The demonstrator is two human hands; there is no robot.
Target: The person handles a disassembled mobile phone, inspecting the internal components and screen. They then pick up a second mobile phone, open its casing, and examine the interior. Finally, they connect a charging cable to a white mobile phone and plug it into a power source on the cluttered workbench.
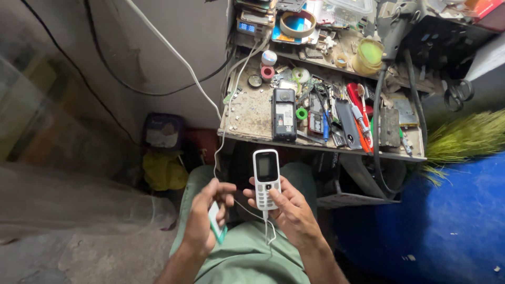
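Two hands: right hand [294,210] grips white phone [266,179], below workbench edge [321,147].

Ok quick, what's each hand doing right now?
Left hand: closed around a small flat teal-edged piece.
Right hand: holding the white keypad phone upright, with a white cable plugged into its bottom.

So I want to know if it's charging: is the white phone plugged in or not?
Plugged in: a white cable enters the bottom of the white phone held in the right hand. The screen looks dark.
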